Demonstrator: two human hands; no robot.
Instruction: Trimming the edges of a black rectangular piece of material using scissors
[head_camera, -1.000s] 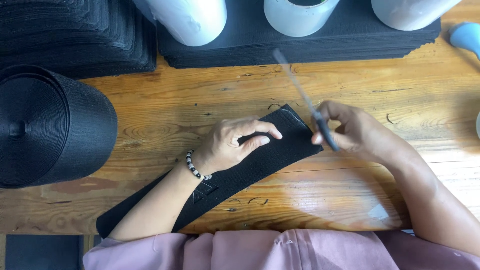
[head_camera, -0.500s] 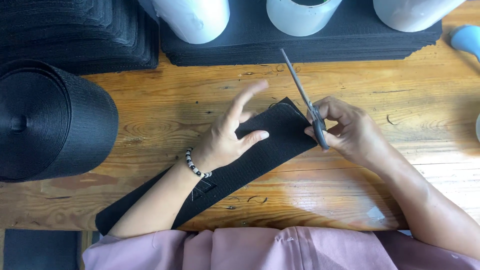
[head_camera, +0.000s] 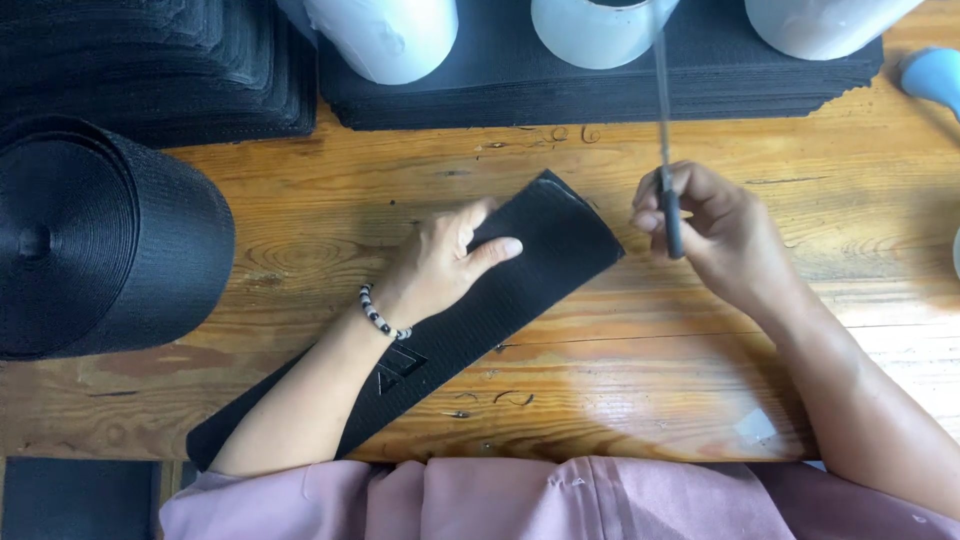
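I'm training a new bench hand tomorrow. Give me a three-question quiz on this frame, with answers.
1. True or false: the left hand rests on the black strap.
2. What does the right hand hold? A) a hammer B) scissors C) a brush
3. Fill in: the big black webbing roll lies to the person's ____.

Key: 1 true. 2 B; the blades point away from the person, off the strap. 3 left.
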